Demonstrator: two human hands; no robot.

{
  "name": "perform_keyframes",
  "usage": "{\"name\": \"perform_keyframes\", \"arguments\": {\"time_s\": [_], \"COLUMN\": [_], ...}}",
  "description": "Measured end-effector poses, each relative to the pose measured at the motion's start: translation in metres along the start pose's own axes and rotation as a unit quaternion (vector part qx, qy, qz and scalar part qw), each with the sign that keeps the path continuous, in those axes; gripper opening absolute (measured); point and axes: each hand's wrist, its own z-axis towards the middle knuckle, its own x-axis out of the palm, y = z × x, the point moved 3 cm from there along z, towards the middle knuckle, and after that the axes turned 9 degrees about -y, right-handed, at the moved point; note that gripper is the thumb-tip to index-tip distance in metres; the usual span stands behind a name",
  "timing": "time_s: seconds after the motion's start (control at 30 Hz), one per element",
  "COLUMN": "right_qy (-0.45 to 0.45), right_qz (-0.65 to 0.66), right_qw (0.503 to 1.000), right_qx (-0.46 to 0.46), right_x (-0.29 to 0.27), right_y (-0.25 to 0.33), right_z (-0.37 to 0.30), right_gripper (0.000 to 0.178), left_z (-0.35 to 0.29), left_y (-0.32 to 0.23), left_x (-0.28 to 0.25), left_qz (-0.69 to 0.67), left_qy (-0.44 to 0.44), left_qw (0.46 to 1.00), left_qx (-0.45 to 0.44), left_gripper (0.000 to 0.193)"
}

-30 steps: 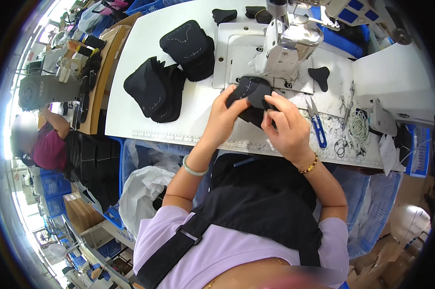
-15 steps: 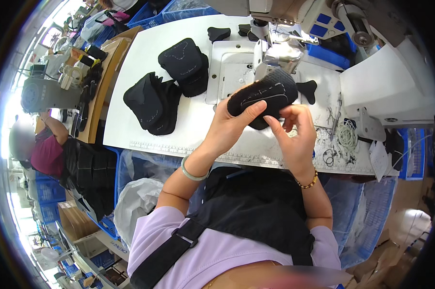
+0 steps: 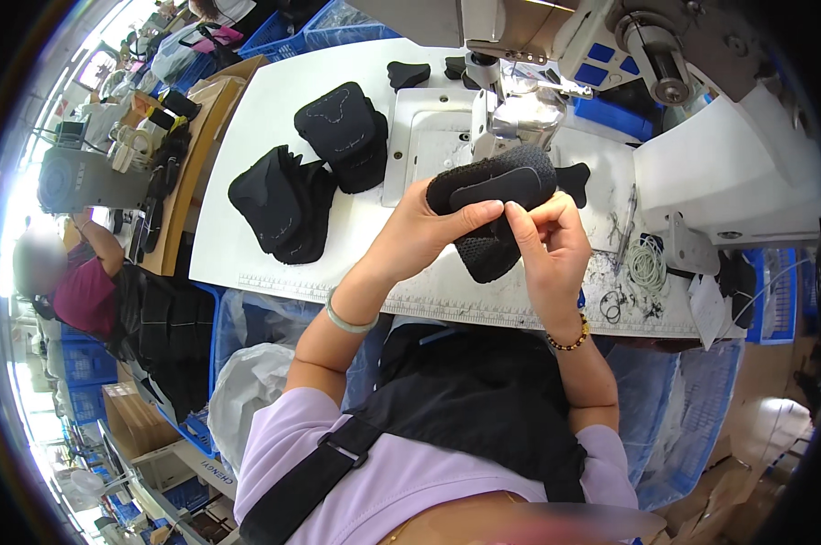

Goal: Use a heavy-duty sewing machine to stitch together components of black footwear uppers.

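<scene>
A folded black mesh fabric piece point(image 3: 530, 171) with a smooth, rounded patch on it is held up between my two hands, in front of the sewing machine's arm point(image 3: 527, 116). My left hand point(image 3: 428, 232) grips its left side, thumb pressed along the patch's lower edge. At that same edge my right hand point(image 3: 553, 243) pinches the fabric with thumb and curled fingers, the two thumb tips almost meeting. A lower flap of the mesh hangs beneath them. Two stacks of black padded pieces, one nearer point(image 3: 278, 207) and one farther point(image 3: 339, 127), lie to the left.
Small black cut shapes point(image 3: 408, 74) lie at the white table's point(image 3: 356, 263) back, another point(image 3: 574, 183) beside the machine. Coiled pale cord point(image 3: 646, 262) and thread scraps sit at right. Blue crates point(image 3: 701, 409) stand below the edge. A co-worker point(image 3: 83, 282) sits far left.
The fabric piece has been turned: its white stitch marks no longer show, and the smooth patch and a hanging mesh flap do. My right thumb has moved up to the patch edge.
</scene>
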Motion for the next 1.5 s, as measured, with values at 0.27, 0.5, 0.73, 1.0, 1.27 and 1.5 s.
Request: {"name": "perform_keyframes", "arguments": {"time_s": [0.27, 0.5, 0.73, 1.0, 1.27, 1.5], "right_qy": [0.0, 0.002, -0.002, -0.051, 0.033, 0.071], "right_qz": [0.005, -0.025, -0.031, 0.038, -0.355, -0.296], "right_qw": [1.0, 1.0, 0.999, 0.998, 0.769, 0.732], "right_qx": [0.007, 0.011, 0.023, 0.015, -0.531, -0.609], "right_x": [0.002, 0.004, 0.003, -0.024, -0.037, 0.006], "right_y": [-0.006, -0.005, -0.007, -0.012, -0.001, 0.033], "right_z": [0.002, 0.002, 0.002, 0.017, 0.017, 0.041], "right_gripper": [0.023, 0.023, 0.023, 0.018, 0.03, 0.026], "left_z": [0.003, 0.004, 0.002, -0.001, -0.007, -0.006], "left_y": [0.002, 0.003, 0.005, -0.009, -0.017, -0.039], "left_x": [-0.001, -0.004, -0.005, -0.001, 0.003, -0.005], "left_qz": [-0.007, -0.001, 0.017, -0.054, -0.068, -0.113], "left_qy": [-0.004, 0.0, -0.008, -0.052, -0.077, -0.16], "left_qw": [1.0, 1.0, 1.0, 0.997, 0.995, 0.979], "left_qx": [-0.007, -0.007, -0.013, 0.016, 0.013, 0.055], "left_gripper": [0.024, 0.024, 0.024, 0.023, 0.023, 0.019]}}
